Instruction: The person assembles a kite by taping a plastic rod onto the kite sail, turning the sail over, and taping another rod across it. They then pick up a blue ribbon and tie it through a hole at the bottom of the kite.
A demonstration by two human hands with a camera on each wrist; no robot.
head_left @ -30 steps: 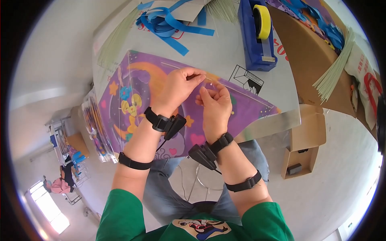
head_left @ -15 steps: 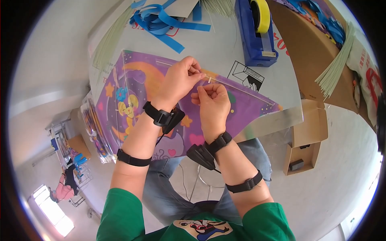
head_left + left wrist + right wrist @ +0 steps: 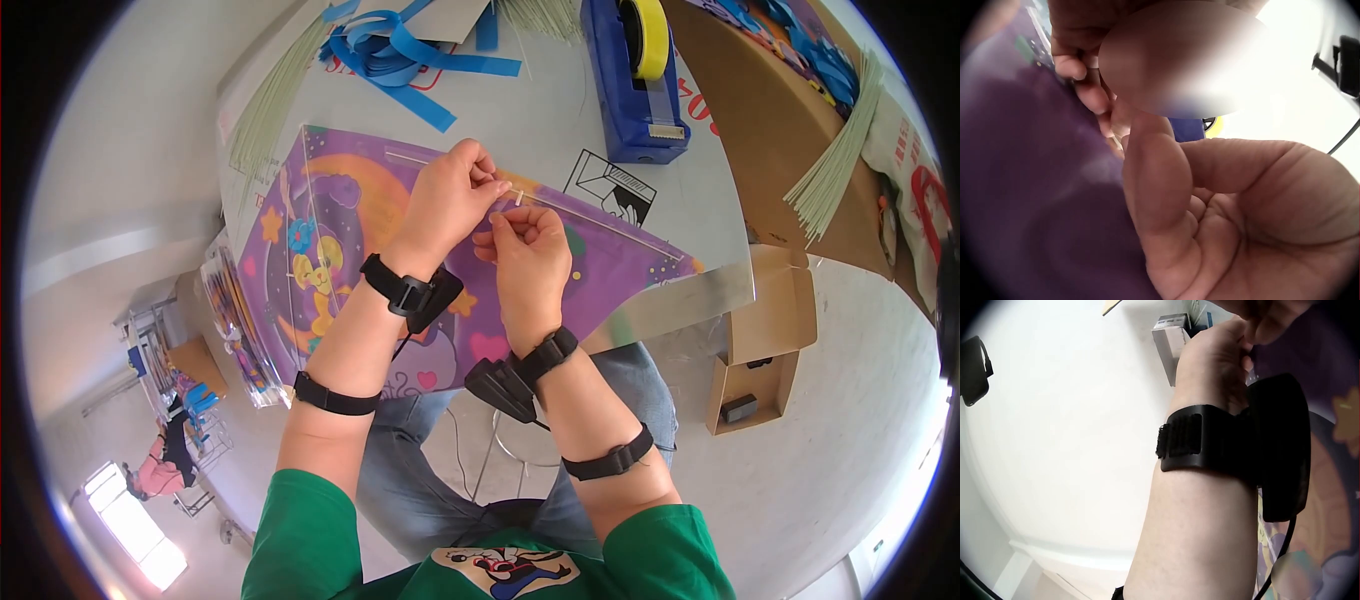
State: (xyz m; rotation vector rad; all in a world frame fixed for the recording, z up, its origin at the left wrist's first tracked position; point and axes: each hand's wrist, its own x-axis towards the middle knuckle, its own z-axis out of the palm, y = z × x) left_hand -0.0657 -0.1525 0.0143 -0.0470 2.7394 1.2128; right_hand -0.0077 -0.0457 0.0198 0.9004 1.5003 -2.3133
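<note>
A purple kite point(image 3: 480, 290) printed with a moon, stars and cartoon figures lies over the table, a thin pale rod point(image 3: 600, 218) along its far edge. My left hand point(image 3: 445, 205) pinches that edge and rod between thumb and forefinger. A short white piece point(image 3: 519, 198) sits on the rod just right of those fingertips. Close below it, my right hand point(image 3: 532, 265) has curled fingers, thumb and forefinger together; I cannot tell what they hold. In the left wrist view, the left fingers point(image 3: 1157, 181) appear large over the cloth. The right wrist view shows the left forearm point(image 3: 1194, 525).
A blue tape dispenser point(image 3: 630, 110) with a yellow roll stands at the back. Blue ribbons point(image 3: 390, 60) and bundled thin sticks point(image 3: 270, 115) lie farther left. At right are a large carton point(image 3: 760, 120), more sticks point(image 3: 835, 160) and a small open box point(image 3: 765, 350) below.
The right hand has come slightly down from the edge, its fingers drawing together, and the white piece shows more clearly. The left hand keeps its pinch. The last half second shows little movement.
</note>
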